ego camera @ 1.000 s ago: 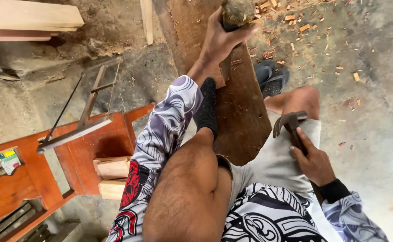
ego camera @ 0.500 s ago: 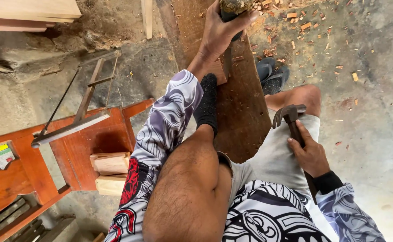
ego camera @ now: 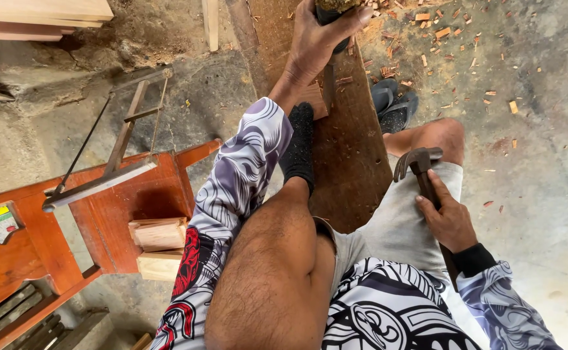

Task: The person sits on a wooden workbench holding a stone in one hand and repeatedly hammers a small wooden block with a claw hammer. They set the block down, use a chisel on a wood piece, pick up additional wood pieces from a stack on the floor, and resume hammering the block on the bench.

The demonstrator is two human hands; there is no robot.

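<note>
Wooden plank: long dark brown board [ego camera: 352, 162], its long axis running away from the person, under the socked foot.
Left hand [ego camera: 316, 42]: closed round a dark rough-topped tool [ego camera: 333, 8] standing on the plank.
Right hand [ego camera: 449, 220]: wrapped round a dark-handled claw hammer [ego camera: 420, 165], head pointing away, over the thigh.
Left side: red wooden stool [ego camera: 122, 207] carrying a frame saw [ego camera: 112, 152].
</note>
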